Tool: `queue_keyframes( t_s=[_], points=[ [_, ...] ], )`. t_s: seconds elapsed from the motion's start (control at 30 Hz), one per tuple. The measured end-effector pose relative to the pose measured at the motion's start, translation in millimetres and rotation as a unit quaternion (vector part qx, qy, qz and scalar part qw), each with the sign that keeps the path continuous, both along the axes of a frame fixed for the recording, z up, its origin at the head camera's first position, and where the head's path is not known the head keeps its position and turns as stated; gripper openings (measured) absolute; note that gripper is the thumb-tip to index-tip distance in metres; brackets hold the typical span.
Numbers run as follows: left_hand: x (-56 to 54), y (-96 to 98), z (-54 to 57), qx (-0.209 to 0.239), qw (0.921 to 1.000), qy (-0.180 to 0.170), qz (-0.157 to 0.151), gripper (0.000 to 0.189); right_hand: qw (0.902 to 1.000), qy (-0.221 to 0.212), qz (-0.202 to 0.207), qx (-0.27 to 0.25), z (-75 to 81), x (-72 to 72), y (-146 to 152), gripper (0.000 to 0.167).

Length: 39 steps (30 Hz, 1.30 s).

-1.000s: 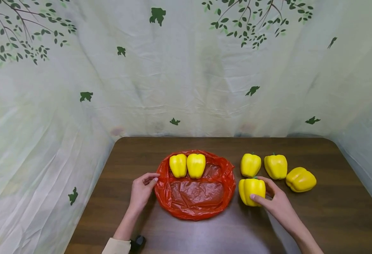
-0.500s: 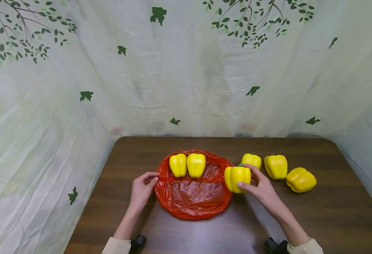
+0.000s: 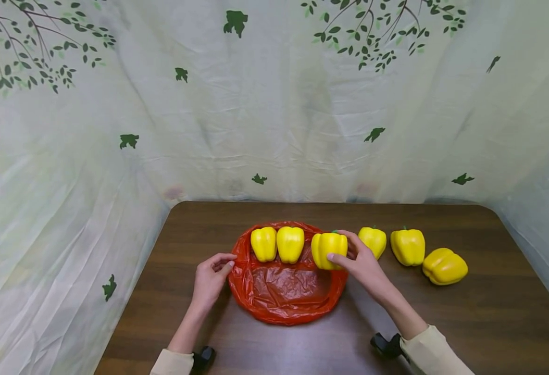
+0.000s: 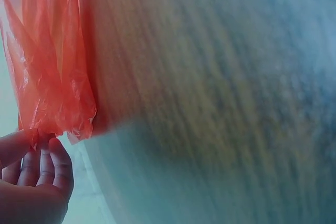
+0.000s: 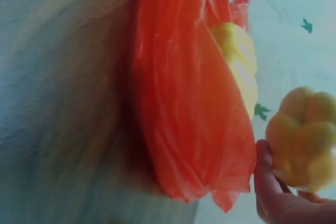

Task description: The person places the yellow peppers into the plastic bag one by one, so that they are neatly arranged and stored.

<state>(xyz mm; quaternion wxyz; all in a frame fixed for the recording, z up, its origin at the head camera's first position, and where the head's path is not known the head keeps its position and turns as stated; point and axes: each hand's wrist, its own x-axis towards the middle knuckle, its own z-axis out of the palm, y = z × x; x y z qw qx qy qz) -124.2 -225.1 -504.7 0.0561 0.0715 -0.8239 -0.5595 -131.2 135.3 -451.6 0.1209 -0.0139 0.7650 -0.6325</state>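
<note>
Red plastic bag: front half accessible from above; two bell peppers obstruct the far side, right hand and held pepper the right. Three peppers obstruct the table's far right.

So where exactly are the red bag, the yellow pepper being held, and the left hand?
Red bag (image 3: pixel 287 315): head view, on its near rim.
Held yellow pepper (image 3: pixel 324 249): head view, middle of its side.
Left hand (image 3: pixel 210 278): head view, middle of the hand.

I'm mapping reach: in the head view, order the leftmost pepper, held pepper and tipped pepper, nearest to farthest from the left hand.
From the left hand:
1. Leftmost pepper, in the red bag
2. Held pepper, in the right hand
3. Tipped pepper, rightmost on the table
</note>
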Motion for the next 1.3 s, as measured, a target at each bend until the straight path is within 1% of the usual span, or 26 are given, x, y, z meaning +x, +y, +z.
queue_keyframes(
  t_s=[0.2, 0.43, 0.63, 0.73, 0.9, 1.03, 1.3],
  points=[
    [-2.1, 0.2, 1.3, 0.008, 0.9998, -0.016, -0.007, 0.017, 0.9991, 0.004, -0.002, 0.042, -1.4, -13.8, -9, 0.078],
    [-1.5, 1.2, 0.2, 0.0, 1.0, -0.008, -0.004, 0.016, 0.9933, 0.03, 0.002, 0.111, -8.3, -25.9, -22, 0.08],
    [-1.3, 1.1, -1.8, 0.001, 1.0, -0.002, -0.003, 0.016, 0.9839, 0.03, -0.008, 0.176, -13.4, -30.3, -27, 0.081],
    [-1.2, 0.2, -2.0, 0.004, 1.0, -0.003, -0.002, 0.016, 0.977, 0.031, -0.014, 0.21, -13.7, -32.6, -29, 0.082],
    [-1.6, -0.2, -2.1, 0.004, 1.0, -0.004, -0.001, 0.015, 0.9641, 0.039, -0.005, 0.263, -14.4, -37.4, -33, 0.079],
    [-2.0, 0.6, -0.5, 0.003, 0.9999, -0.011, -0.004, 0.016, 0.9573, 0.046, 0.001, 0.285, -15.8, -40.4, -37, 0.079],
    [-1.3, 1.6, 1.6, 0.002, 0.9999, -0.015, -0.006, 0.016, 0.9535, 0.045, -0.001, 0.298, -22.3, -43.2, -41, 0.079]
  ],
)
